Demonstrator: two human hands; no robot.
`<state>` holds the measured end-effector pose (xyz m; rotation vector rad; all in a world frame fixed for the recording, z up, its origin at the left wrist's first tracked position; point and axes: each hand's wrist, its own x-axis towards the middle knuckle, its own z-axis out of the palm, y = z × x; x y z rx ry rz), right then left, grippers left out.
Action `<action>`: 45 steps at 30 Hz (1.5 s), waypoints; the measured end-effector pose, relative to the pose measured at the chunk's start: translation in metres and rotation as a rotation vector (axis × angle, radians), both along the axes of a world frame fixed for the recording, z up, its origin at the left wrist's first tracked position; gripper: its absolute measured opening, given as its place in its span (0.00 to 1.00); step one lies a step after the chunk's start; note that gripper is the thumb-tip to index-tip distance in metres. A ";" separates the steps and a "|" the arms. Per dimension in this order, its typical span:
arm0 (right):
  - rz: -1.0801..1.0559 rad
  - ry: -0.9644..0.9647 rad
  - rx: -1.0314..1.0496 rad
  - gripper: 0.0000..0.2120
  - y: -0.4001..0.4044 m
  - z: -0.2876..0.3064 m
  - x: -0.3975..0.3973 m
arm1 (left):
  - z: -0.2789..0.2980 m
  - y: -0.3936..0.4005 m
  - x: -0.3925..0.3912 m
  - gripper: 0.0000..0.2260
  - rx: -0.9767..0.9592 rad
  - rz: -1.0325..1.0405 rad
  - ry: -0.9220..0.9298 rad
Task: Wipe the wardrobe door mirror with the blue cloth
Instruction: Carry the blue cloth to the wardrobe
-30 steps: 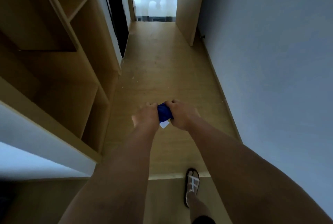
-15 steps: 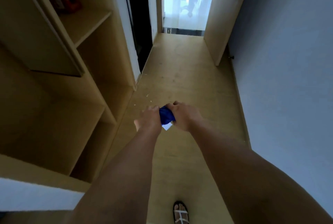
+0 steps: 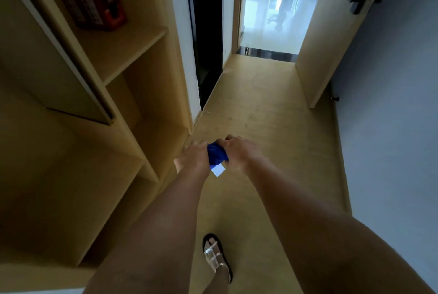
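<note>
A bunched blue cloth (image 3: 216, 156) with a white tag hanging under it sits between my two hands, low in the middle of the view. My left hand (image 3: 193, 157) grips its left side, fingers curled over it. My right hand (image 3: 239, 151) grips the right side the same way. Both arms reach forward over the wooden floor. On the left stands the wardrobe (image 3: 142, 94) with open shelves, and a door panel (image 3: 47, 68) with a pale edge slants across its upper part. I cannot tell whether that panel's face is a mirror.
A red box (image 3: 94, 2) lies on an upper wardrobe shelf. A dark gap (image 3: 206, 33) follows the wardrobe. An open door (image 3: 331, 45) with a black handle leans at the right, beside a grey wall (image 3: 391, 128). My sandalled foot (image 3: 216, 258) is on the floor.
The view has lifted and moved forward along the hallway, bringing the red box and door handle into sight. Both hands keep hold of the cloth in the same pose.
</note>
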<state>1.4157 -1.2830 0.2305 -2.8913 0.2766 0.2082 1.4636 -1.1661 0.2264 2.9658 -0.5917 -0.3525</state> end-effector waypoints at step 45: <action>0.774 -0.364 -0.151 0.27 -0.042 0.096 0.527 | 0.083 -0.033 0.437 0.24 -0.068 0.748 -0.344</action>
